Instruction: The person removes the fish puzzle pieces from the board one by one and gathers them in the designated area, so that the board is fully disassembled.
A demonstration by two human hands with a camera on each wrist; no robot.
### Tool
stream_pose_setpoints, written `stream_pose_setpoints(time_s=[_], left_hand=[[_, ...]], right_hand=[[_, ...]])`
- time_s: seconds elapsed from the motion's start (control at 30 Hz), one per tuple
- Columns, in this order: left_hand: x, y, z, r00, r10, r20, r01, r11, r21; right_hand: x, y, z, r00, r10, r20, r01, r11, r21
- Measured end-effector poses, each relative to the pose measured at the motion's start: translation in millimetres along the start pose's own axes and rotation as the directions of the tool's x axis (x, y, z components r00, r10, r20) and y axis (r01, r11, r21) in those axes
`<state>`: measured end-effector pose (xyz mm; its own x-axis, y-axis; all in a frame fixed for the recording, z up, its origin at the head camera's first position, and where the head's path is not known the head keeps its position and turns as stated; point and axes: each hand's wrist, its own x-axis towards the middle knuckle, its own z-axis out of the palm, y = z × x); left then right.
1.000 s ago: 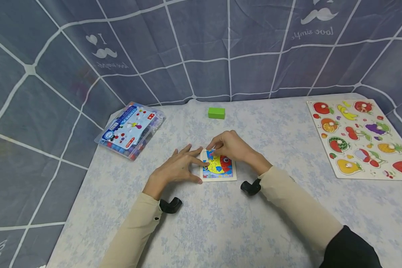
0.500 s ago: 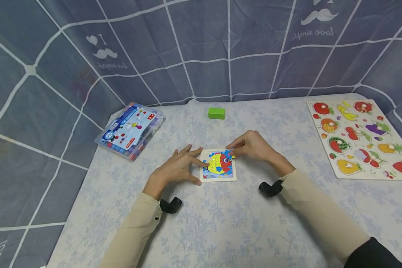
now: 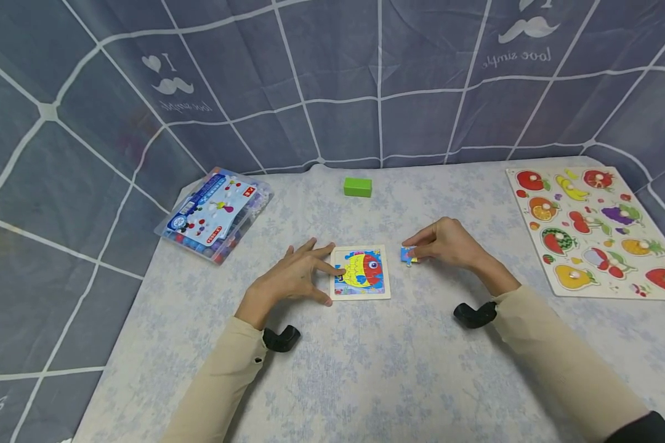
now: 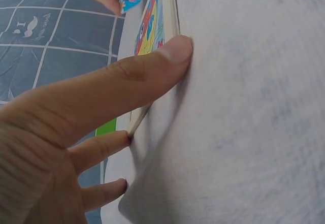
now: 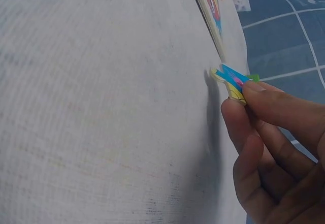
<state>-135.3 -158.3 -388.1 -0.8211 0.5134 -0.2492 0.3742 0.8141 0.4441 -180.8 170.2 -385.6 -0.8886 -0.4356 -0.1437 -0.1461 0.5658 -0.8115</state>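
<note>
A small jigsaw puzzle (image 3: pixel 369 273) with a red and yellow fish lies in a pale frame near the middle of the table. Across its left side reaches my left hand (image 3: pixel 295 277), fingers spread, index fingertip on the picture. The left thumb (image 4: pixel 175 51) rests by the frame's near left corner. To the right of the frame, my right hand (image 3: pixel 449 246) pinches a blue and yellow puzzle piece (image 3: pixel 407 255) between thumb and fingers. In the right wrist view this piece (image 5: pixel 234 82) is held above the cloth, its shadow below, with a pink mark on its blue part.
A green block (image 3: pixel 358 187) sits behind the puzzle. At the back left lies a clear plastic case (image 3: pixel 216 215) with a printed blue label. A fruit peg board (image 3: pixel 598 234) is on the far right. A dark checked curtain (image 3: pixel 343 80) hangs behind the table.
My right hand has moved right from the puzzle's upper left, past its frame, carrying the puzzle piece with it. My left hand stays in place on the puzzle.
</note>
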Motion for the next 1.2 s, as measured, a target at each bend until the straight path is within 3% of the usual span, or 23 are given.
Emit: stream_pose_setpoints(time_s=[0.47, 0.87, 1.2], left_hand=[[-0.6, 0.5, -0.4, 1.000, 0.009, -0.009, -0.009, 1.000, 0.004], [-1.9, 1.3, -0.3, 1.000, 0.012, -0.022, -0.011, 1.000, 0.005], [-1.2, 0.8, 0.0, 1.000, 0.014, -0.023, -0.014, 1.000, 0.003]], right_hand=[[9.2, -6, 7, 0.999, 0.026, -0.045, -0.034, 0.979, -0.199], [9.5, -6, 11, 0.997, 0.033, -0.077, -0.051, 0.966, -0.252], [7.6, -5, 9, 0.999, 0.016, -0.044, -0.026, 0.970, -0.240]])
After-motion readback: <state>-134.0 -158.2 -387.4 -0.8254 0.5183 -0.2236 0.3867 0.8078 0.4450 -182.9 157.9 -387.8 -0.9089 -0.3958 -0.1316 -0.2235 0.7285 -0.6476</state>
